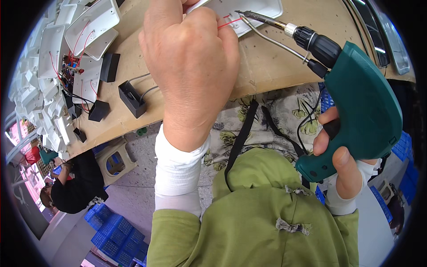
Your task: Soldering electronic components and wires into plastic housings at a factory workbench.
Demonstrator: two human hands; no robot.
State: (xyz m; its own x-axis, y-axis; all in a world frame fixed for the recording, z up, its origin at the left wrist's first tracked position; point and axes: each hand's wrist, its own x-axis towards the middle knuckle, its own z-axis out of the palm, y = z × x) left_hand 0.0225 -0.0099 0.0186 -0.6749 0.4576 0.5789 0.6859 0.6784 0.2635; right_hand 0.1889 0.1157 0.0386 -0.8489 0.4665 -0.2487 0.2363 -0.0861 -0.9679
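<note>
My right hand (348, 171) is wrapped round the handle of a dark green soldering gun (367, 98), with a finger by its black trigger. Its dark tip and the thin metal solder feed tube (275, 42) meet over a white plastic housing (262, 9) at the top of the view. Close beside the tip, my left hand (191, 62) is closed, its back toward me. A red wire (227, 23) runs from its fingers toward the tip. Most of the left fingertips are hidden behind the hand.
White housings (93, 22) with red wires are heaped at the left of the brown tabletop (267, 82). Near them lie black boxes (132, 100) with cables. A person (80, 182) in black sits at lower left, near a stool (116, 160) and blue crates (118, 236).
</note>
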